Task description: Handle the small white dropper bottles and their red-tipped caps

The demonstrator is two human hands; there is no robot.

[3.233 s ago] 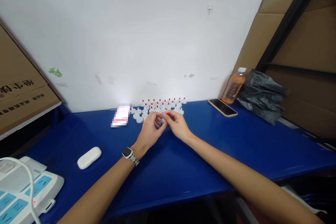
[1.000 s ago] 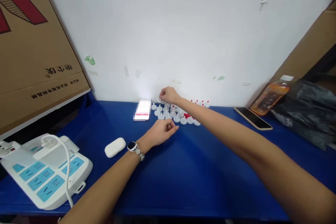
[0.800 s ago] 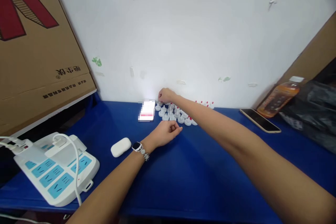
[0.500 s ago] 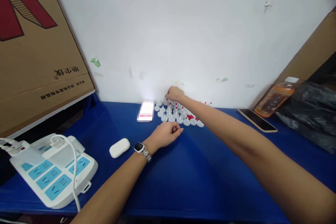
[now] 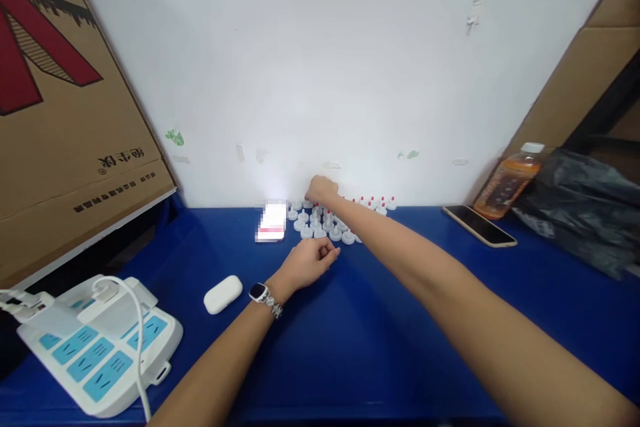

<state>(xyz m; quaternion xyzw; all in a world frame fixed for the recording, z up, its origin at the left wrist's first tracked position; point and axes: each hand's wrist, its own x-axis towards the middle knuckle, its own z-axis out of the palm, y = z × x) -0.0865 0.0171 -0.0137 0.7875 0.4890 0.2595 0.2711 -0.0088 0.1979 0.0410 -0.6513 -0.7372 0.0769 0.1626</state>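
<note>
Blue desk [image 5: 380, 320], white wall behind. Caps [image 5: 320, 223]: small, white, some with red tips, standing upright, tips pointing up, clustering in rows running along the desk's back edge. Right hand [image 5: 323, 188] is reaching over the cluster's back row at the wall, fingers curling down onto the caps; whether it is gripping one cannot be told. Left hand [image 5: 309, 261] is resting on the desk just in front of the cluster, loosely fisted, contents hidden; watch [image 5: 260, 293] on its wrist. Box [image 5: 60, 147] is leaning at the left edge, its printing upside down and unreadable. Bottle [image 5: 507, 181]: orange, label illegible.
</note>
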